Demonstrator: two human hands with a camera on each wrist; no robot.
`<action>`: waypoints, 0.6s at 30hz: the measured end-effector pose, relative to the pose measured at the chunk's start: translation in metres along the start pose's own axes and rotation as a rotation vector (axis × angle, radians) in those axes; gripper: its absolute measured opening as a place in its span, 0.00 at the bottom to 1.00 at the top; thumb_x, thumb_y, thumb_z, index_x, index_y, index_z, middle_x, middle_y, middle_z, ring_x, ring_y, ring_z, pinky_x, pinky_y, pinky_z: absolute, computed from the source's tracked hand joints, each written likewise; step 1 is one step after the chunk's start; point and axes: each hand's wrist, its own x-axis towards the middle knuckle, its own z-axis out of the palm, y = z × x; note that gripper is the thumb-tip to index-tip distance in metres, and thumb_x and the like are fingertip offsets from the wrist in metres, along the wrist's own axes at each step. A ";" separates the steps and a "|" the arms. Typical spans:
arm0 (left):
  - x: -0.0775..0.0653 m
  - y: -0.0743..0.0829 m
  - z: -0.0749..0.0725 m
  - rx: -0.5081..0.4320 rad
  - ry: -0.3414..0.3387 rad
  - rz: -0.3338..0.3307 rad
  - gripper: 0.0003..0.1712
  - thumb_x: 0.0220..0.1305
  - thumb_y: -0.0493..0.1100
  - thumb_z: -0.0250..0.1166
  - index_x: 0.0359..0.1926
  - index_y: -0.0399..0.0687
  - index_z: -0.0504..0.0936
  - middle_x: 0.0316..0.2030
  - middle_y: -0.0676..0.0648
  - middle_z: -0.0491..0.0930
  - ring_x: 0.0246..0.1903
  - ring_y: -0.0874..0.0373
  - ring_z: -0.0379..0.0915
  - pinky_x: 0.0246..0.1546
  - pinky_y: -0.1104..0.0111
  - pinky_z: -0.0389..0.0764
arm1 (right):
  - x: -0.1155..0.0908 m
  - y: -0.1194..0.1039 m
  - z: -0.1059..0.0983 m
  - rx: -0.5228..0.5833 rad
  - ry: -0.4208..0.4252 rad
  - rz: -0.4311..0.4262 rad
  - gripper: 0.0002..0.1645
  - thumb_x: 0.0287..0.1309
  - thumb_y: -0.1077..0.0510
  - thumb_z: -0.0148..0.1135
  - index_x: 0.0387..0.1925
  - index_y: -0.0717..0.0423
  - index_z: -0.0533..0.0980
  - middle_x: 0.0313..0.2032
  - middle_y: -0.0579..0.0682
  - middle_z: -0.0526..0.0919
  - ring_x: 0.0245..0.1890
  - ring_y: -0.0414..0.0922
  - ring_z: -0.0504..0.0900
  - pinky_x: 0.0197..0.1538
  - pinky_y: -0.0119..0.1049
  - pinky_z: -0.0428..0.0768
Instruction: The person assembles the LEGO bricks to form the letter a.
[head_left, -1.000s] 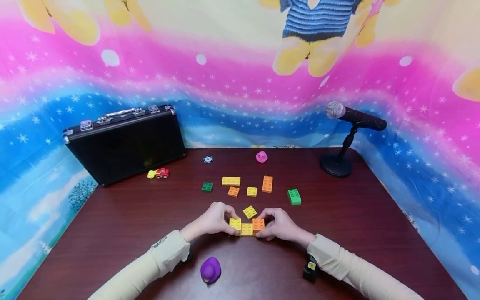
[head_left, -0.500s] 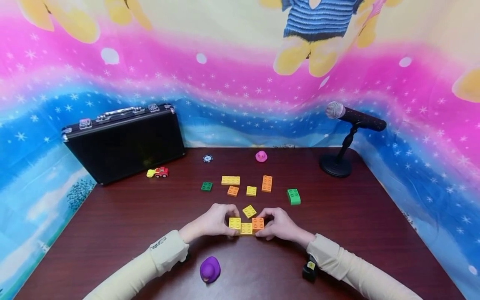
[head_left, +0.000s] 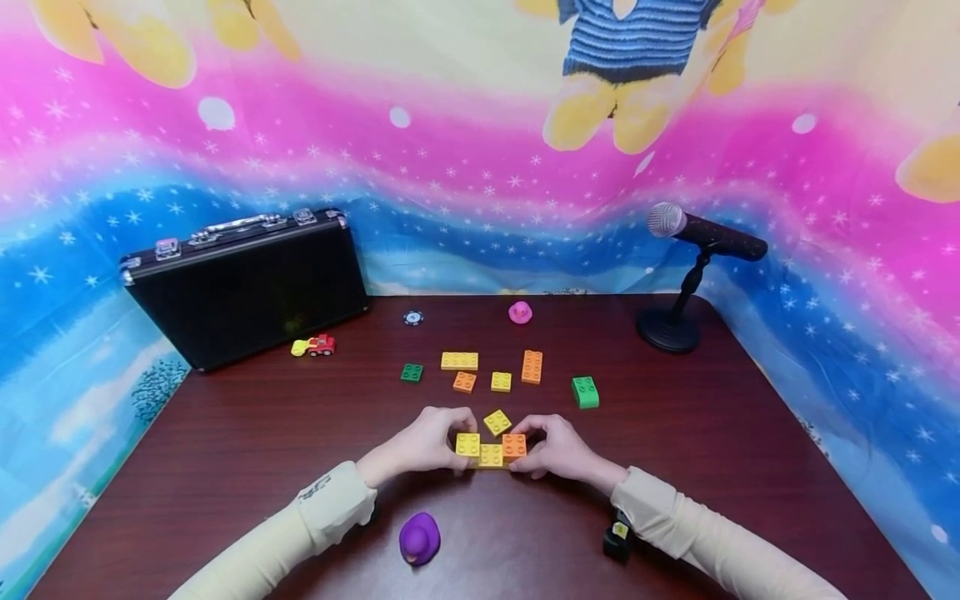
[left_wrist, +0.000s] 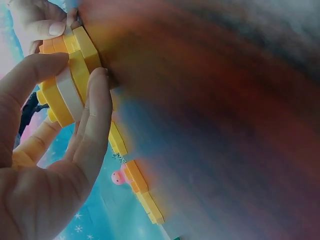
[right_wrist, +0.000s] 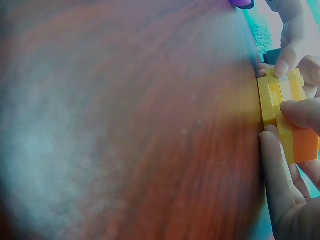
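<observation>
Both hands hold a small built piece of toy building bricks (head_left: pixel 491 455) low over the table at the front middle. My left hand (head_left: pixel 426 442) pinches its left end, where a yellow brick tops a white layer (left_wrist: pixel 70 93) over yellow. At the other end, my right hand (head_left: pixel 561 450) grips the stack with the orange brick (right_wrist: pixel 306 145) on top, thumb and fingers on opposite sides. A lower yellow brick joins the two raised ends. Just behind the piece, a loose yellow brick (head_left: pixel 497 422) lies turned at an angle.
Several loose bricks lie farther back, among them a green one (head_left: pixel 586 392) and a long orange one (head_left: pixel 532 367). A purple rubber duck (head_left: pixel 419 538) sits near the left forearm. Behind stand a black case (head_left: pixel 247 292), a toy car (head_left: pixel 321 345), a pink duck (head_left: pixel 520 312) and a microphone (head_left: pixel 720 239).
</observation>
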 end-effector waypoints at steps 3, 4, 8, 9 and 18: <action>-0.001 -0.001 0.000 0.034 0.015 0.012 0.17 0.40 0.44 0.73 0.30 0.53 0.73 0.23 0.61 0.78 0.16 0.69 0.72 0.24 0.75 0.73 | 0.000 0.000 0.000 0.000 0.001 0.003 0.21 0.38 0.66 0.71 0.39 0.62 0.76 0.32 0.55 0.80 0.21 0.50 0.81 0.24 0.46 0.79; -0.001 -0.001 0.000 0.041 0.018 0.015 0.17 0.40 0.44 0.73 0.30 0.54 0.73 0.23 0.61 0.78 0.17 0.68 0.72 0.24 0.75 0.72 | 0.000 0.000 0.000 0.001 0.002 0.004 0.21 0.38 0.66 0.71 0.39 0.63 0.76 0.33 0.55 0.80 0.21 0.50 0.81 0.24 0.46 0.79; 0.000 0.000 0.000 0.038 0.018 0.007 0.17 0.40 0.45 0.73 0.30 0.54 0.74 0.22 0.61 0.78 0.17 0.67 0.73 0.24 0.75 0.72 | 0.000 0.000 0.000 0.003 -0.001 0.002 0.21 0.38 0.66 0.71 0.40 0.63 0.75 0.31 0.56 0.80 0.21 0.50 0.81 0.24 0.46 0.80; 0.000 0.000 0.000 0.037 0.018 0.005 0.17 0.40 0.45 0.73 0.30 0.54 0.74 0.22 0.61 0.78 0.18 0.67 0.73 0.24 0.75 0.72 | 0.000 0.000 0.000 0.003 -0.003 0.001 0.21 0.39 0.66 0.71 0.40 0.63 0.75 0.30 0.56 0.81 0.21 0.51 0.81 0.24 0.46 0.80; 0.000 0.001 0.000 0.041 0.029 -0.010 0.16 0.39 0.44 0.74 0.29 0.55 0.75 0.23 0.60 0.79 0.20 0.65 0.72 0.24 0.75 0.72 | 0.004 0.007 0.001 0.004 -0.002 0.002 0.22 0.38 0.67 0.71 0.40 0.63 0.75 0.27 0.58 0.81 0.22 0.52 0.82 0.24 0.45 0.80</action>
